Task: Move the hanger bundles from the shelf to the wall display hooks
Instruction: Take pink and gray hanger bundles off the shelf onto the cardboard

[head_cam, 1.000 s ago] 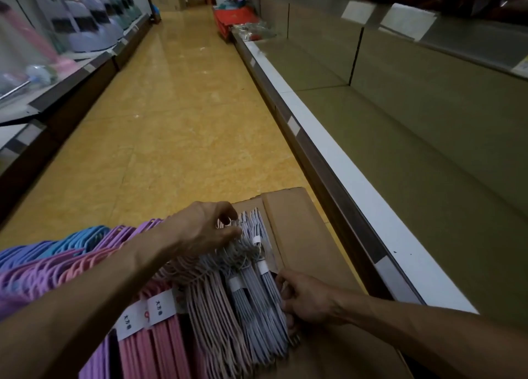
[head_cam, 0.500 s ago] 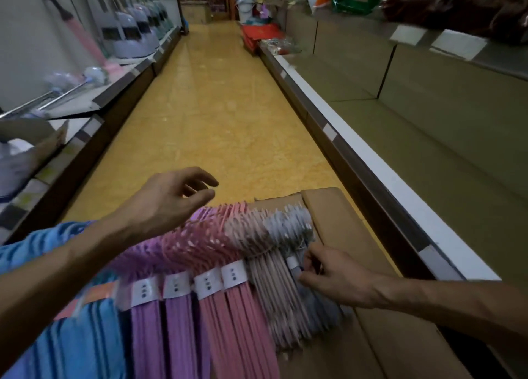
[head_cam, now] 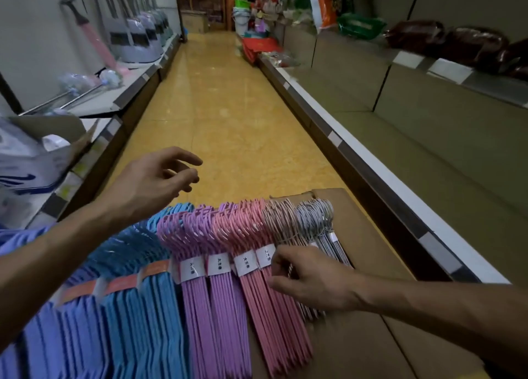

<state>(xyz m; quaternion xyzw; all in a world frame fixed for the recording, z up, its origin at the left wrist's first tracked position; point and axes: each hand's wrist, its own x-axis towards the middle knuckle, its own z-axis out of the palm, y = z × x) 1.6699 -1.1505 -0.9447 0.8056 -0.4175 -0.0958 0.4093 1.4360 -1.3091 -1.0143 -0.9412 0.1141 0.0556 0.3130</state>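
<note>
Banded hanger bundles lie side by side on a cardboard box [head_cam: 365,235] in front of me: blue bundles [head_cam: 134,307] at the left, purple bundles [head_cam: 211,307], pink bundles [head_cam: 263,304], then a beige bundle [head_cam: 278,221] and a grey bundle [head_cam: 317,215] at the right. My right hand [head_cam: 311,278] lies over the necks of the beige and grey bundles, fingers curled round them. My left hand [head_cam: 148,184] hovers above the blue and purple hooks with loosely spread fingers, holding nothing.
A yellow-tiled aisle [head_cam: 228,115] runs ahead between a low white-edged shelf [head_cam: 371,161] on the right and a left shelf [head_cam: 123,98] with mops and dustpans. Buckets and red goods [head_cam: 251,44] stand at the far end. A box of bags [head_cam: 34,161] sits at the left.
My left hand let go of the hanger hooks and rose above the bundles. My right hand slid left onto the beige and grey necks. My view tilted up the aisle.
</note>
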